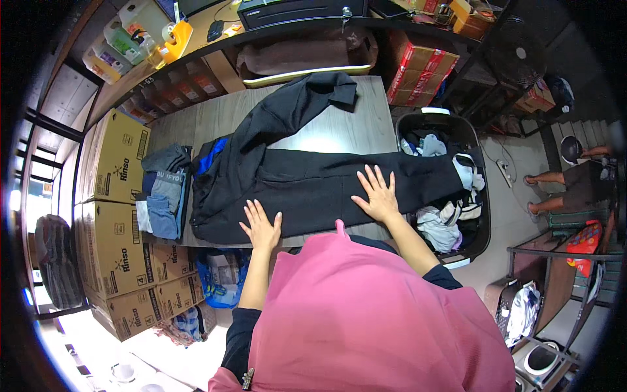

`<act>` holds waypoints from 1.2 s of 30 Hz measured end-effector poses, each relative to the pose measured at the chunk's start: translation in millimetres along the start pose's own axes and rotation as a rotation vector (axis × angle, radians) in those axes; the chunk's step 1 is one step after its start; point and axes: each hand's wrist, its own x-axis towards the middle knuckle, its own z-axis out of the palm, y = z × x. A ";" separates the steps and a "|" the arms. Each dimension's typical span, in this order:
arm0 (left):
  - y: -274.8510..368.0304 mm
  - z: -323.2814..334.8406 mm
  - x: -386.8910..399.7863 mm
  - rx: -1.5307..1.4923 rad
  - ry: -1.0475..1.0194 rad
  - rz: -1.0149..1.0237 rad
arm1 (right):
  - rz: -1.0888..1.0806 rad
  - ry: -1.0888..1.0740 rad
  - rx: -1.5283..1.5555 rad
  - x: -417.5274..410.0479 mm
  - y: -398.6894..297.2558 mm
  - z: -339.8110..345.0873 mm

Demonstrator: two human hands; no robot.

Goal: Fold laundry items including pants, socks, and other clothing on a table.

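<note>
Black trousers (313, 171) lie across a grey wood-grain table (186, 120). One leg is stretched out flat to the right, its end reaching over the laundry basket; the other leg is bent away towards the far side. A blue patch shows near the waist at the left. My left hand (262, 226) rests flat with fingers spread on the trousers' near edge, towards the waist. Farther along the flat leg, my right hand (378, 196) presses palm down, fingers apart. Neither hand grips the cloth. A stack of folded clothes (164, 196) sits left of the waist.
A black laundry basket (482, 215) holding mixed clothes stands against the table's right end. Rinso cartons (112, 171) are stacked at the left. Beyond the table are a shelf with a cash drawer (301, 13) and a taped carton (423, 68). Another person's legs (548, 191) show at far right.
</note>
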 end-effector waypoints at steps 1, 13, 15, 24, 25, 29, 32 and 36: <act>-1.0 0.0 3.5 -0.001 0.000 0.007 | -0.002 0.002 0.006 0.1 -0.5 0.0; -43.3 -17.6 42.5 -0.352 0.230 0.125 | 0.015 -0.003 0.019 -1.9 -0.3 3.0; -44.2 -19.0 45.5 -0.385 0.179 0.112 | 0.024 -0.005 0.022 -2.8 0.7 3.9; -35.4 -10.6 33.5 -0.259 0.215 0.109 | 0.010 0.024 0.037 -3.8 2.4 4.6; -38.2 -2.5 29.9 -0.261 0.216 0.114 | 0.013 0.028 0.035 -2.9 1.6 3.8; -35.1 17.8 12.0 0.010 0.168 0.085 | 0.020 0.020 0.038 -1.6 4.5 7.1; -32.3 16.8 10.2 0.018 0.179 0.040 | 0.010 0.006 0.039 -1.3 4.1 5.9; -29.6 15.1 12.8 0.014 0.179 0.059 | 0.021 0.008 0.041 -1.8 5.7 1.8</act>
